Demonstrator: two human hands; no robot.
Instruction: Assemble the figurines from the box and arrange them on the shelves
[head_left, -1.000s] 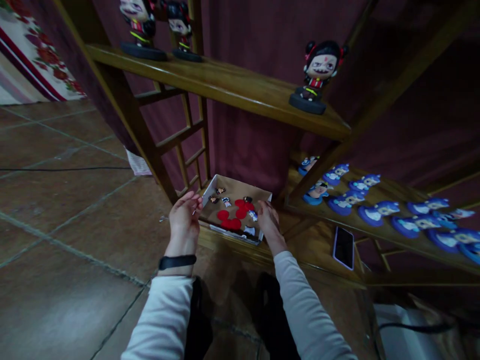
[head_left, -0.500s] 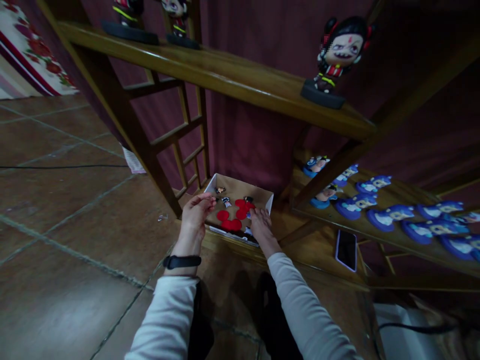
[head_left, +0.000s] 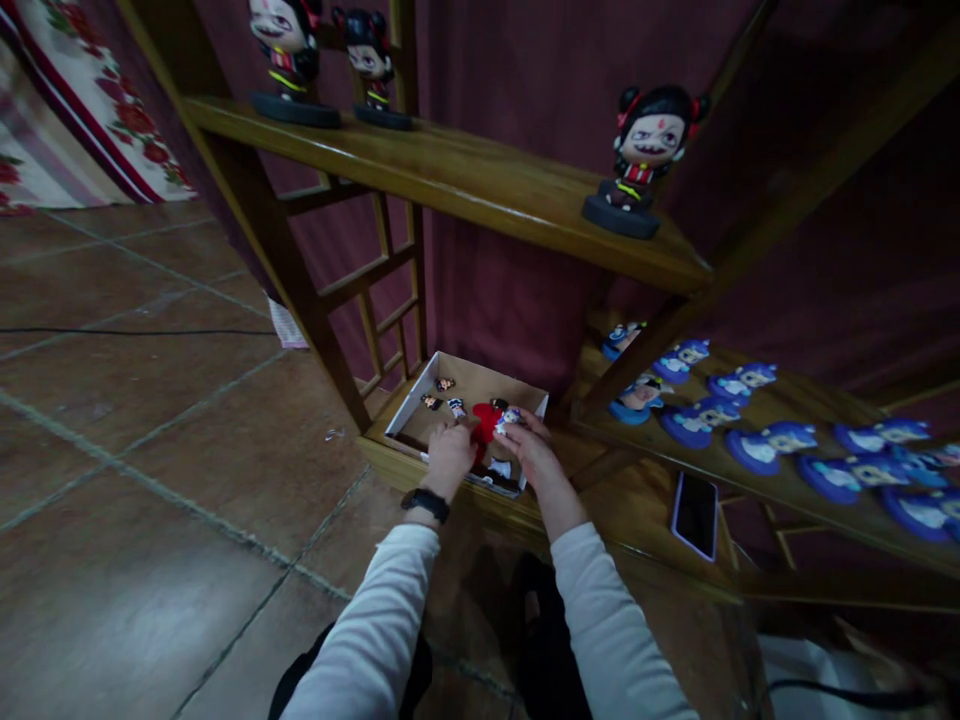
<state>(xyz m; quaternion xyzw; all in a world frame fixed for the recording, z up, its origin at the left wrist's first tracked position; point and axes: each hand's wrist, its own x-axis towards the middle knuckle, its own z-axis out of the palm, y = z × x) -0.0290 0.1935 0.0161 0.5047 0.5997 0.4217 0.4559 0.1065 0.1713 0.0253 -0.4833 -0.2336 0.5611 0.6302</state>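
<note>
A shallow cardboard box (head_left: 491, 368) with white outer sides stands low on the wooden unit. My right hand (head_left: 534, 450) is at its right side, with thumb and fingers closed on a small blue-and-white figurine (head_left: 508, 420). Over the front of the box, my left hand (head_left: 450, 455) reaches down with curled fingers; its fingertips and anything in them are hidden. Red round pieces (head_left: 486, 425) lie between the two hands. Several small dark-haired figurine parts (head_left: 445, 384) and a white piece (head_left: 499, 467) also lie in the box.
Above the box runs a wooden shelf (head_left: 450, 165) bearing black-haired figurines (head_left: 651, 150). To the right, several blue-based figurines (head_left: 772, 445) stand on a lower shelf. A phone (head_left: 694, 515) lies below them. A lattice side panel (head_left: 367, 275) rises at the left.
My left hand has moved right and down over the red pieces. My right hand has lifted slightly, and a blue-and-white figurine now shows in its fingers. The view has shifted a little.
</note>
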